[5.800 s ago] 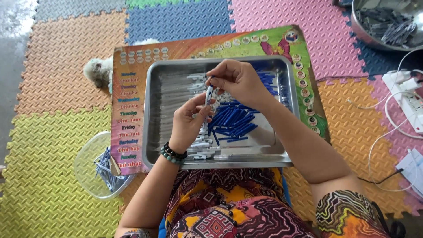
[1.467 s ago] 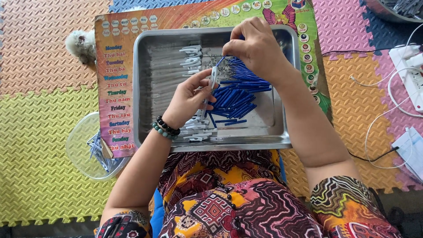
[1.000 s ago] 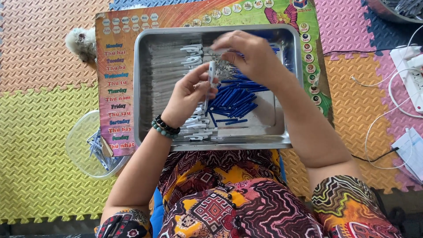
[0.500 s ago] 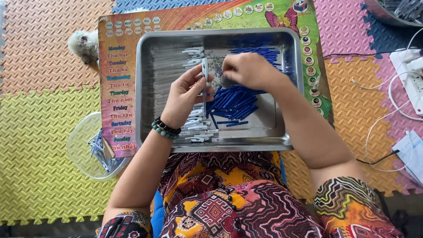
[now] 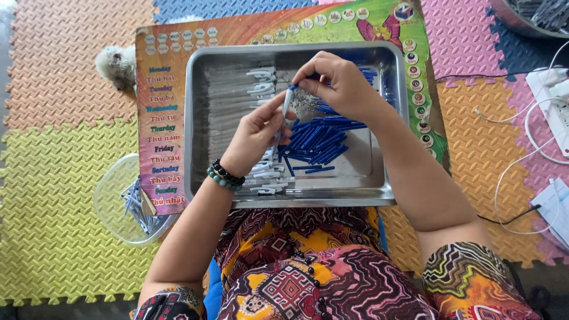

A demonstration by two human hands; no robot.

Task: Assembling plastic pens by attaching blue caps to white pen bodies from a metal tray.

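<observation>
Head view: since a moment ago the right hand has lifted from the pile of blue pen parts and now pinches a blue piece onto the top of the clear pen barrel, which the left hand grips upright over the steel tray. White clips lie alongside; a plastic bowl sits left, clear of both hands.

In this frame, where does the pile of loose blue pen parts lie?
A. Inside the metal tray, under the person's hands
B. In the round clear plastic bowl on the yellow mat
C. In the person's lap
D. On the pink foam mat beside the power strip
A: the blue pen parts lie heaped on the floor of the metal tray, just below the left hand and right hand.
</observation>
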